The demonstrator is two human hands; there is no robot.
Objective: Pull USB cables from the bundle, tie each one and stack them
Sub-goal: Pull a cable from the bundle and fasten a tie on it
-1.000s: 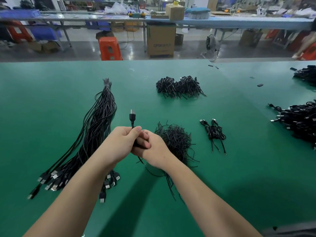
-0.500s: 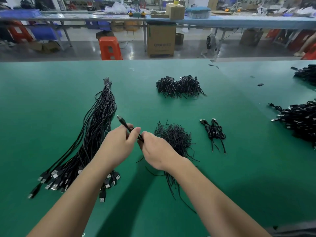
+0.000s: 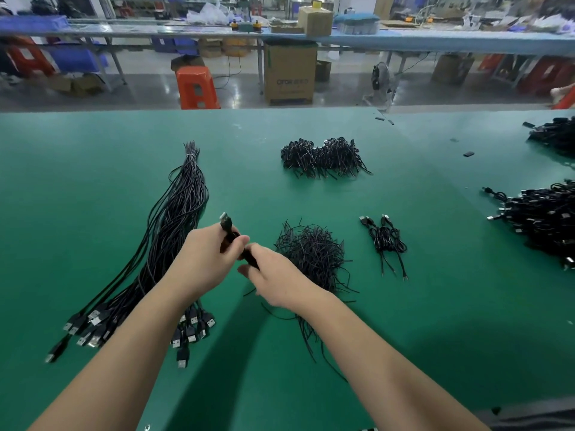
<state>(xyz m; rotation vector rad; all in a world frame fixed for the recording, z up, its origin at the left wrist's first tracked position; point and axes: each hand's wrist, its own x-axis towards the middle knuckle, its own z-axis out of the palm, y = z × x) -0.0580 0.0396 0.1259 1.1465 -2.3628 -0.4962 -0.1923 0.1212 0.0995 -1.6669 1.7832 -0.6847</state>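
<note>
A long bundle of black USB cables (image 3: 174, 231) lies on the green table (image 3: 93, 181) at the left, its plugs fanned out near me. My left hand (image 3: 205, 259) grips a coiled USB cable (image 3: 228, 231) whose plug sticks up and to the left above the fingers. My right hand (image 3: 277, 278) pinches the same cable's lower part, right beside the left hand. Two tied cables (image 3: 385, 241) lie to the right of a loose heap of thin black ties (image 3: 311, 253).
A pile of dark tied wires (image 3: 323, 157) sits farther back in the middle. Heaps of black cables (image 3: 541, 219) crowd the right edge, with another heap (image 3: 553, 135) behind. Beyond the table stand an orange stool (image 3: 196, 87) and a cardboard box (image 3: 289, 73).
The cable's plug has tipped from upright to leaning left. My right hand has drawn back and down a little while both hands keep hold of the cable.
</note>
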